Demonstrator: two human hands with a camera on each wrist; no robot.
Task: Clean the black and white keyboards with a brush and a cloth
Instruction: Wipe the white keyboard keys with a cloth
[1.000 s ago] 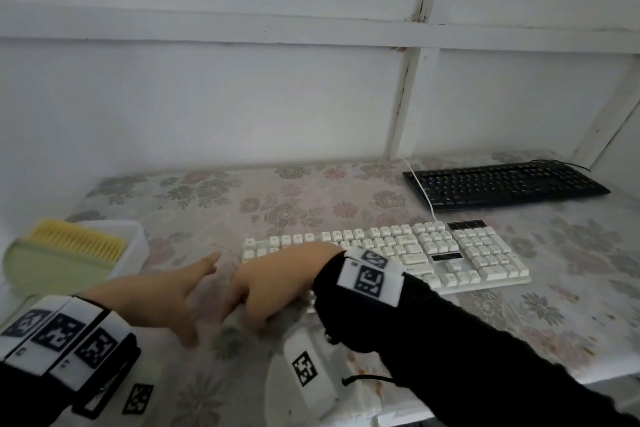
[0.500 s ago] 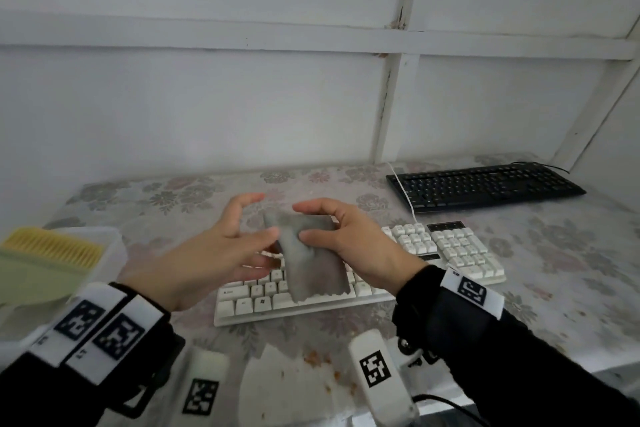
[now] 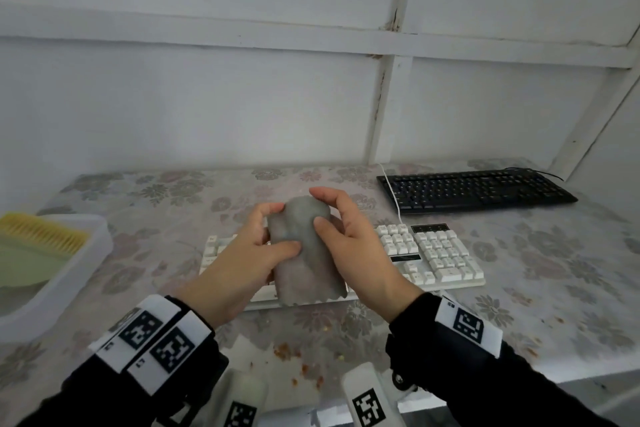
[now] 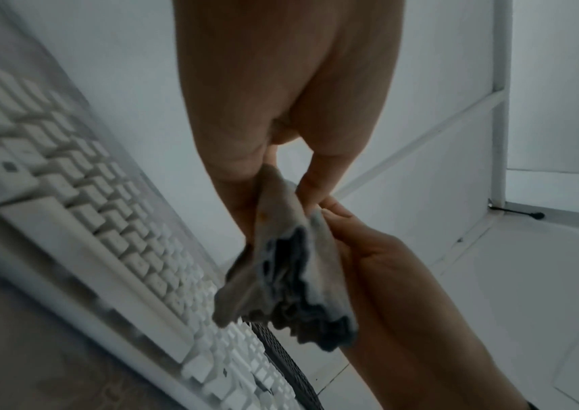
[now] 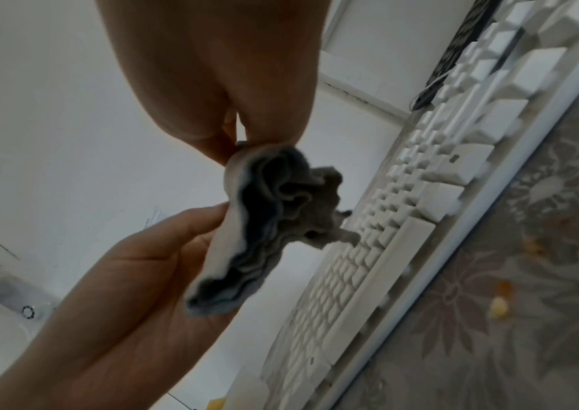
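Observation:
Both hands hold a grey cloth (image 3: 304,253) up in the air over the white keyboard (image 3: 440,256). My left hand (image 3: 256,253) pinches its left side between thumb and fingers, and my right hand (image 3: 343,239) pinches its right side. From the wrist views the cloth (image 4: 291,280) (image 5: 259,230) hangs folded in loose layers between the two hands, above the white keyboard (image 4: 80,199) (image 5: 431,177). The black keyboard (image 3: 478,189) lies at the back right of the table. A brush with yellow bristles (image 3: 41,236) rests in a tray at the left.
A white plastic tray (image 3: 69,284) stands at the table's left edge. The table (image 3: 554,288) has a flowered cover, with orange crumbs (image 3: 294,357) near the front edge. A white wall with framing stands close behind. The white keyboard's cable (image 3: 391,191) runs past the black keyboard.
The hands lifted the cloth off the table beside the white keyboard. They have drawn closer together, and the cloth is now folded over between them.

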